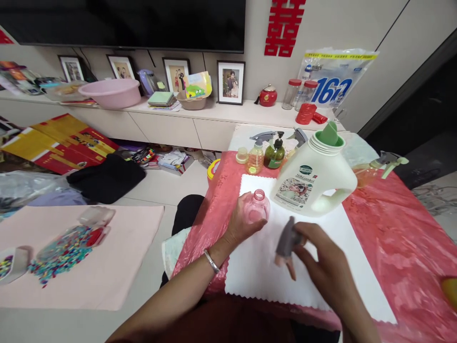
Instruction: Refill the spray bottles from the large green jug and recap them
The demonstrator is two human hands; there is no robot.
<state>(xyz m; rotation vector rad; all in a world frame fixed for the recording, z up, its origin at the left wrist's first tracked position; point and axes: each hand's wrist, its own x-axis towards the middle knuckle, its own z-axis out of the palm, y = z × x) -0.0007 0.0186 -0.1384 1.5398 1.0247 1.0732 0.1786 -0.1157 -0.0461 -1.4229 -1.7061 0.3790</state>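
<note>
The left hand (240, 220) is wrapped around a small pink plastic bottle (257, 206), holding it upright on the white cloth (257, 271). The bottle is round, see-through, and its little neck is open with no cap on. The fingers hide most of its left side. The right hand (323, 267) pinches a grey spray top (285, 240) with a pink trigger part at its lower end (it looks a bit blurry, so the small parts are hard to make out). The spray top is just beside the bottle, not touching it.

The cloth is flat with a zigzag edge and lies on a shiny, crinkly red plastic sheet (400, 238). Right behind the pink bottle stands a big white detergent jug (314, 183) with a handle and a green spout. Farther back are a small yellow spray bottle (255, 157) and a dark green pump bottle (274, 153). Another spray bottle (378, 167) peeks out from behind the jug, partly hidden. A silver bracelet (212, 261) sits on the left wrist.
</note>
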